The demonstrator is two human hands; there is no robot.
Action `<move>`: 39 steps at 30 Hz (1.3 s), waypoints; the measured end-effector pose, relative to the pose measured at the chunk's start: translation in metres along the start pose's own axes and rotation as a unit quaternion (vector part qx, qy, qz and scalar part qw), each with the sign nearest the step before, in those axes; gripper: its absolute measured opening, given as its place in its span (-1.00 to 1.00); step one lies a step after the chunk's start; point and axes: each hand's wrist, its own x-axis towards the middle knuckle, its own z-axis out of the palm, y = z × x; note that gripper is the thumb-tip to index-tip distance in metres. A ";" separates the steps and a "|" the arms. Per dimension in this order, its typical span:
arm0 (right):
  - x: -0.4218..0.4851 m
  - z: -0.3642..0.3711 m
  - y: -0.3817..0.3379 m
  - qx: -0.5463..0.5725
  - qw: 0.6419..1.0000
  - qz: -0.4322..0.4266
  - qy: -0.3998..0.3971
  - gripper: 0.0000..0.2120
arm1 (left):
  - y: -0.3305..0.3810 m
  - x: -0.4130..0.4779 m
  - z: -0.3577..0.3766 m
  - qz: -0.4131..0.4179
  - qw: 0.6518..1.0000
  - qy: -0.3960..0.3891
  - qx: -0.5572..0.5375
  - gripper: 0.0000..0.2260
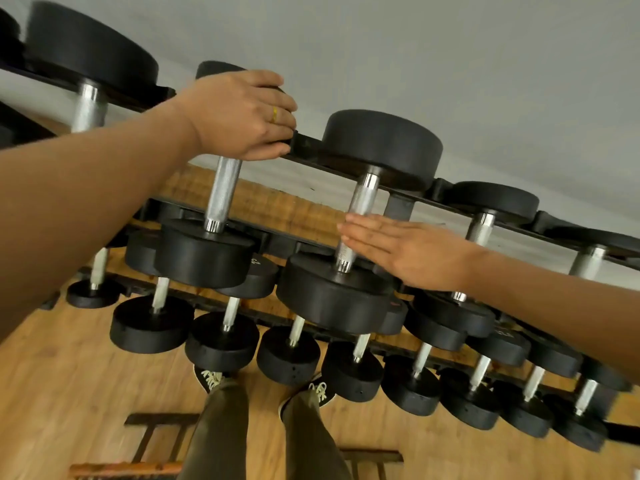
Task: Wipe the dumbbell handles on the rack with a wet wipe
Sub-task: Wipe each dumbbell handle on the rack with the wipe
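Observation:
A black rack [308, 142] holds rows of black dumbbells with knurled steel handles. My left hand [239, 116] lies over the far head of one top-row dumbbell, fingers curled round it; its handle [223, 192] shows below the palm. My right hand [405, 251] reaches in from the right, fingers straight and flat, fingertips against the steel handle [358, 206] of the neighbouring dumbbell. No wet wipe shows in either hand; the right palm is hidden from me.
More dumbbells [221, 341] fill the lower tiers. A grey wall [450, 64] stands behind the rack. Below lie a wooden floor [69, 393], my shoes [213, 379] and trouser legs, and a rusty metal frame [152, 445].

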 end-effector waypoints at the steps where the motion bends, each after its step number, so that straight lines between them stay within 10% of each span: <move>1: 0.001 -0.004 0.005 0.001 1.000 0.019 -0.005 -0.32 | 0.000 0.000 0.000 -0.001 1.000 0.000 0.001 -0.50; 18: 0.018 -0.016 -0.006 -0.020 0.991 0.129 -0.032 -0.26 | 0.000 -0.001 0.007 -0.027 0.999 -0.006 0.023 -0.51; 27: 0.022 -0.026 0.009 -0.032 0.991 0.127 -0.016 -0.35 | 0.035 -0.016 0.023 -0.236 0.957 0.158 0.062 -0.67; 39: 0.020 -0.019 -0.013 -0.030 0.993 -0.071 -0.093 -0.31 | 0.032 -0.010 0.035 -0.226 0.938 0.250 0.086 -0.74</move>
